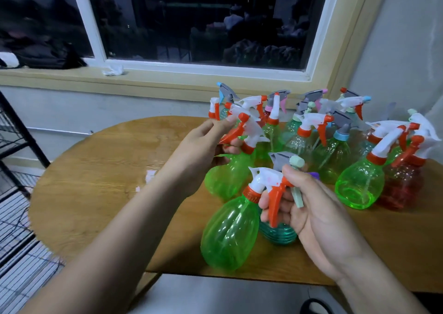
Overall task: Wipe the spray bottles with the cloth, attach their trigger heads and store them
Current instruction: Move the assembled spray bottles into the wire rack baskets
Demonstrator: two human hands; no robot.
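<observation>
Spray bottles crowd the right side of the table, below the window, with a wire rack to the left.

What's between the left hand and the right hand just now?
In the head view, the body of the green bottle gripped by the left hand fills the gap; the right hand grips a second green bottle.

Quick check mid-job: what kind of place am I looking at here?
Likely a plain indoor room used as a makeshift work spot: a rounded wooden table sits below a large dark window, a black wire rack stands at left, and many spray bottles crowd the tabletop.
</observation>
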